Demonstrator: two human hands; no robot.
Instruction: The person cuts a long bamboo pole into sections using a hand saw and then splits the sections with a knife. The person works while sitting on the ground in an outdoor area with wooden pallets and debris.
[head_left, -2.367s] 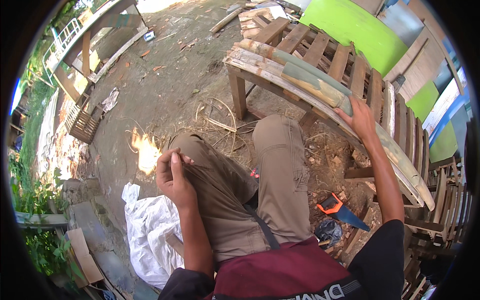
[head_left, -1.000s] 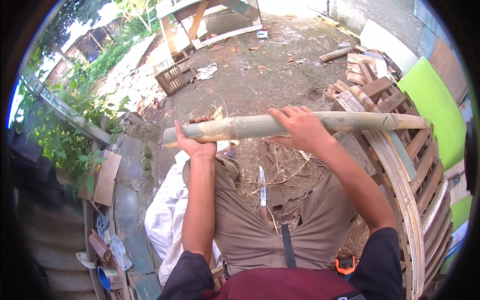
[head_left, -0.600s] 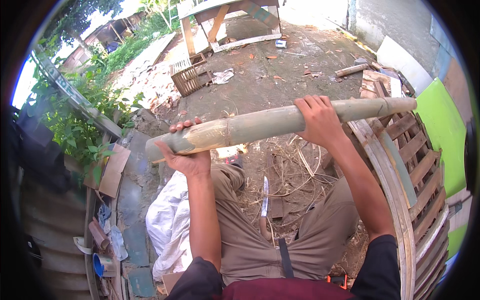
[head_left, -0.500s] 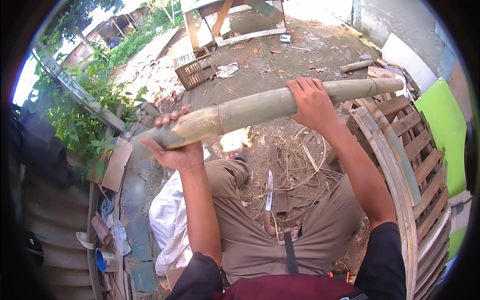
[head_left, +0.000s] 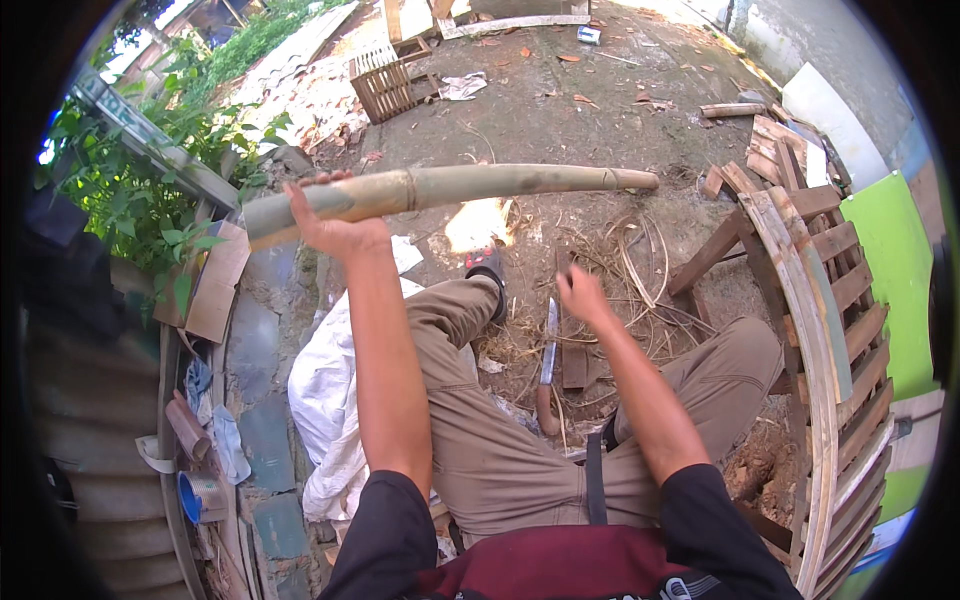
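A thick greenish-grey bamboo pole [head_left: 480, 184] is held crosswise above the ground, its thinner end to the right. My left hand [head_left: 340, 228] wraps around it near its thick left end, supporting it from below. My right hand [head_left: 586, 297] is off the pole, its fingers curled in with nothing visible in them. Just left of that hand, a long knife [head_left: 549, 350] with a curved brown handle lies between my legs, blade pointing away. Beside the blade is a dark wooden board [head_left: 573, 368], partly covered by my right hand.
Bamboo strips [head_left: 645, 265] and shavings litter the ground to the right. A slatted wooden pallet [head_left: 850, 290] with long strips leaning on it stands at the right. White sacking [head_left: 325, 400] lies by my left leg along a low wall [head_left: 255, 370]. Farther off is a slatted crate [head_left: 383, 85].
My right hand has let go of the bamboo and come down toward the knife. The pole, in my left hand alone, has shifted left. The view has tilted downward.
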